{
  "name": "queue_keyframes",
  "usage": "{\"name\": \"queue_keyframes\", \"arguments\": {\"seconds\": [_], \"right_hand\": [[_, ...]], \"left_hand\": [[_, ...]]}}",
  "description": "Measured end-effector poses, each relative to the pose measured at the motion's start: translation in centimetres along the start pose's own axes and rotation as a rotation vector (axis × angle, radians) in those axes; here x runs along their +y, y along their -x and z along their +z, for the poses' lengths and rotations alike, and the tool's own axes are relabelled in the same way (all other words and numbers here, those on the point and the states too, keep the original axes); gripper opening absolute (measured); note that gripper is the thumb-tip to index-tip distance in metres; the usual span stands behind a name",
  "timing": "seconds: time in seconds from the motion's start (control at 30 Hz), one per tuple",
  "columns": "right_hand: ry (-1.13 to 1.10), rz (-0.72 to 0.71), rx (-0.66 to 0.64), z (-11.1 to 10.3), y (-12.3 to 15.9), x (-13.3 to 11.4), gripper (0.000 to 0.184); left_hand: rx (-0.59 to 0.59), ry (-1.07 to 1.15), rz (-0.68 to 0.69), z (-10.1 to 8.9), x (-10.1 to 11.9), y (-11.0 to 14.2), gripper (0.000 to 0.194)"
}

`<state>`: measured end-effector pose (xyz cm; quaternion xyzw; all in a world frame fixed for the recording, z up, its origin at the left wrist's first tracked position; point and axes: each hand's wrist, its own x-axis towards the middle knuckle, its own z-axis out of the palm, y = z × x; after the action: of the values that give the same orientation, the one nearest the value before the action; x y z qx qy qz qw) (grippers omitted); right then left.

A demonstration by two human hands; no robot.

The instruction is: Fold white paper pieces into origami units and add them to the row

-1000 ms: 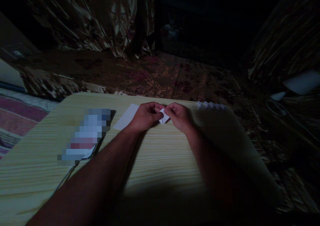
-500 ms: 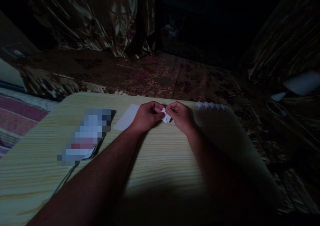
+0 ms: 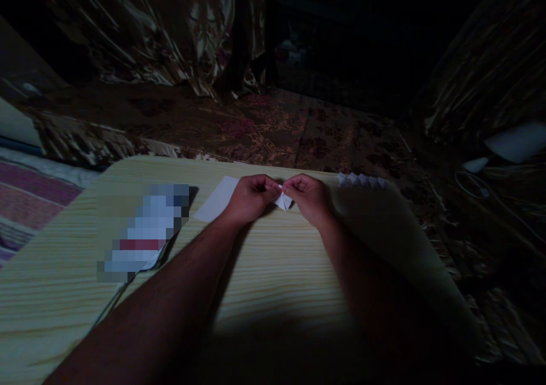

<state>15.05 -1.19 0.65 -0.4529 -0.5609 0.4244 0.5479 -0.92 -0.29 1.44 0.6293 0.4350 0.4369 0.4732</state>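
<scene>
A small folded white paper piece [image 3: 282, 201] is pinched between both my hands over the far middle of a pale wooden table [image 3: 264, 294]. My left hand [image 3: 249, 197] grips its left side with curled fingers. My right hand [image 3: 307, 197] grips its right side, thumb and forefinger pressed together at the top. A flat white paper sheet [image 3: 215, 199] lies just left of my left hand. A row of several small folded white paper pieces [image 3: 362, 180] sits at the table's far right edge.
A blurred-out rectangular object [image 3: 143, 234] lies on the table's left part. Dark patterned fabric [image 3: 239, 123] covers the floor and hangs behind. A striped mat [image 3: 25, 197] is at the left. White objects with a cable [image 3: 490, 163] lie at the right.
The paper piece has been folded tighter and narrower between my fingertips; both hands stay in nearly the same place.
</scene>
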Motion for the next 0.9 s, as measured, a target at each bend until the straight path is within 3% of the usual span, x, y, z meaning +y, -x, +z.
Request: {"name": "queue_keyframes", "arguments": {"seconds": [0.9], "right_hand": [[0.037,-0.010,0.000,0.07,0.11,-0.15,0.014]], "left_hand": [[0.001,0.009,-0.008,-0.01,0.30,0.10,0.024]]}}
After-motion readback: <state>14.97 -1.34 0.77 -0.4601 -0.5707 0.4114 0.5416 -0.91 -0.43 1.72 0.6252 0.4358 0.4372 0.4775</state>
